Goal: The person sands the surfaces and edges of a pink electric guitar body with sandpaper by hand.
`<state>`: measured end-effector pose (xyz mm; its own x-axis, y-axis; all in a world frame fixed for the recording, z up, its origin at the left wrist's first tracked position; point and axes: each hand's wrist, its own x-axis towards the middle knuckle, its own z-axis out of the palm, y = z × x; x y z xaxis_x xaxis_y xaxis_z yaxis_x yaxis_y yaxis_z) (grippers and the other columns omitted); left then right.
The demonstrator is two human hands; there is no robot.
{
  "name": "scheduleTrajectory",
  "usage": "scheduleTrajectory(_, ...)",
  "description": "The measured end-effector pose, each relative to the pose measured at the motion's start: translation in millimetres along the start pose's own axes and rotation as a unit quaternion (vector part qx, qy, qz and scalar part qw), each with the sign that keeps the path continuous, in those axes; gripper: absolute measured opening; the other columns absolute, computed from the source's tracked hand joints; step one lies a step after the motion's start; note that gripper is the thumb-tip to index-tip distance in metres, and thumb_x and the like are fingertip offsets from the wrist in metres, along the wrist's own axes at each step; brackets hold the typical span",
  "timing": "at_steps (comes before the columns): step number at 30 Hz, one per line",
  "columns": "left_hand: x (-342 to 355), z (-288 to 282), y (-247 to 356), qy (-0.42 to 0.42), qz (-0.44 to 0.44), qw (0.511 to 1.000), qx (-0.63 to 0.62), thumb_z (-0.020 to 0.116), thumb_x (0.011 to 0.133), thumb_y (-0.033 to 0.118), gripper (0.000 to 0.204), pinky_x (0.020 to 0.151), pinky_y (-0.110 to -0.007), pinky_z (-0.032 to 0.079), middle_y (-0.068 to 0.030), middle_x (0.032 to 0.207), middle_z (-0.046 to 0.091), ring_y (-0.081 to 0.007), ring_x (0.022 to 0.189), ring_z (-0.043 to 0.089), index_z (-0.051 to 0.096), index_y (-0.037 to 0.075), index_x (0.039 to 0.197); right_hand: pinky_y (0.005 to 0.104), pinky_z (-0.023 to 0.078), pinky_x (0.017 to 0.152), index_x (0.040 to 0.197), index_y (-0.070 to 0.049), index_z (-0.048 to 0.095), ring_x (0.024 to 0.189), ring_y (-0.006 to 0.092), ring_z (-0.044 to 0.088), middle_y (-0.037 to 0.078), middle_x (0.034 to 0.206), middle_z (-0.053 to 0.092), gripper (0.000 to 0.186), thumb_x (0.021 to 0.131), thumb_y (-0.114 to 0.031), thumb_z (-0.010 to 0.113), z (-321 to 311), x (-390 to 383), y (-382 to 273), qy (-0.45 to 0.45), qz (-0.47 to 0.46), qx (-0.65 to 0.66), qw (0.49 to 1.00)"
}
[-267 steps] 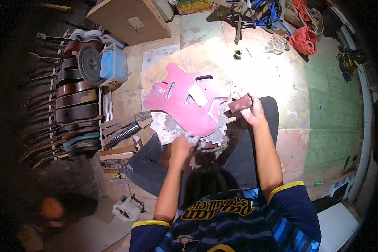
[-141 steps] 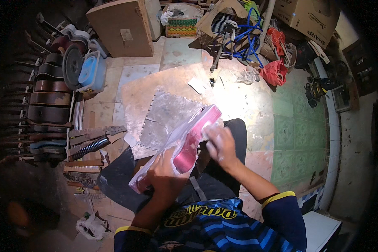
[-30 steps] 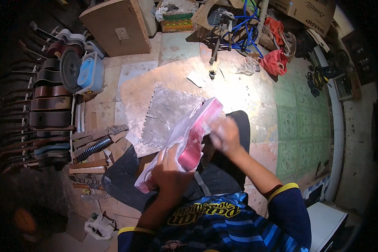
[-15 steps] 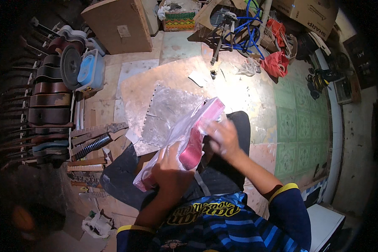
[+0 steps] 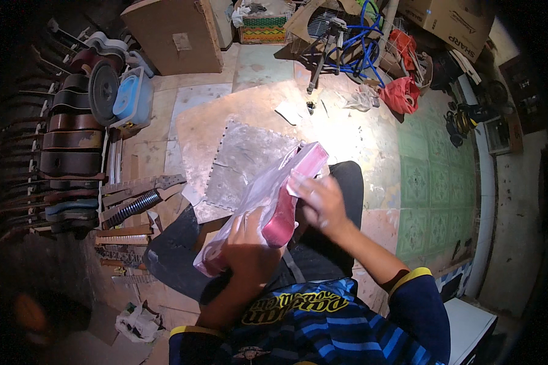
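A pinkish-red guitar body (image 5: 279,222), coated in pale dust, rests tilted across my lap. My left hand (image 5: 245,246) lies over its near, dusty face with the fingers curled onto it, steadying it; part of the grip is in shadow. On the curved side edge, my right hand (image 5: 323,202) pinches a small whitish folded piece of sandpaper (image 5: 295,184) and presses it against the wood. Slight motion blur softens the right fingers.
A grey foam mat (image 5: 243,159) and a cardboard sheet (image 5: 204,125) lie on the floor ahead. Several guitars (image 5: 73,140) stand racked at left, with guitar necks (image 5: 141,205) beside my knee. A tripod (image 5: 326,55) and red bag (image 5: 400,94) stand farther off.
My right hand has shifted slightly along the body's side edge with the sandpaper, and its blur is less. The guitar body has moved a touch to the right; my left hand stays on it.
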<state>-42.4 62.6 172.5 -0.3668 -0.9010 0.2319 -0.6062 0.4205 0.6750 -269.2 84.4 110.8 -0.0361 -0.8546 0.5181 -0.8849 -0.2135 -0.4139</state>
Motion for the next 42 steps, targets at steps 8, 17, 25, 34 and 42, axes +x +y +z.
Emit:
scheduleTrajectory(8, -2, 0, 0, 0.002, -0.005, 1.000, -0.003, 0.090, 0.072, 0.018, 0.052, 0.085, -0.047, 0.055, -0.0180, 0.103, 0.072, -0.0399, 0.098, 0.070, 0.070, 0.002, 0.116, 0.0412, 0.052, 0.082, 0.126, -0.009, 0.073, 0.097, 0.0298, 0.067, 0.011, 0.123, 0.070, 0.054, 0.075, 0.005, 0.066, 1, 0, -19, 0.016, 0.034, 0.024, 0.999)
scheduleTrajectory(17, -6, -1, -3, 0.005, 0.013, 1.000, 0.007, 0.093, 0.071, 0.026, 0.061, 0.084, -0.050, 0.057, -0.0222, 0.104, 0.071, -0.0452, 0.097, 0.069, 0.066, 0.002, 0.121, 0.0431, 0.051, 0.085, 0.126, -0.008, 0.072, 0.101, 0.0337, 0.067, 0.014, 0.121, 0.071, 0.057, 0.072, 0.008, 0.062, -1, 3, 10, -0.008, 0.029, -0.002, 1.000)
scheduleTrajectory(25, -4, -6, 3, -0.013, -0.012, 1.000, -0.002, 0.092, 0.070, 0.022, 0.062, 0.087, -0.049, 0.056, -0.0197, 0.107, 0.071, -0.0423, 0.100, 0.069, 0.066, 0.002, 0.122, 0.0403, 0.051, 0.088, 0.127, -0.008, 0.072, 0.102, 0.0325, 0.067, 0.016, 0.128, 0.070, 0.058, 0.072, 0.008, 0.061, -1, 3, 11, -0.009, 0.064, -0.005, 0.998)
scheduleTrajectory(34, -9, -2, -3, 0.001, 0.006, 1.000, 0.002, 0.085, 0.081, 0.038, 0.058, 0.085, -0.053, 0.057, -0.0255, 0.104, 0.072, -0.0467, 0.097, 0.070, 0.067, -0.001, 0.120, 0.0448, 0.051, 0.083, 0.132, -0.007, 0.070, 0.099, 0.0332, 0.066, 0.013, 0.133, 0.069, 0.064, 0.069, 0.006, 0.063, 0, 4, -2, 0.001, 0.068, -0.028, 0.997)
scheduleTrajectory(42, -9, -4, 0, 0.009, 0.003, 1.000, 0.009, 0.087, 0.079, 0.037, 0.059, 0.085, -0.050, 0.058, -0.0250, 0.104, 0.072, -0.0457, 0.096, 0.070, 0.067, -0.001, 0.119, 0.0437, 0.053, 0.095, 0.133, -0.007, 0.069, 0.108, 0.0357, 0.067, 0.016, 0.129, 0.067, 0.062, 0.073, 0.009, 0.064, 3, 2, -10, 0.001, 0.065, 0.024, 0.998)
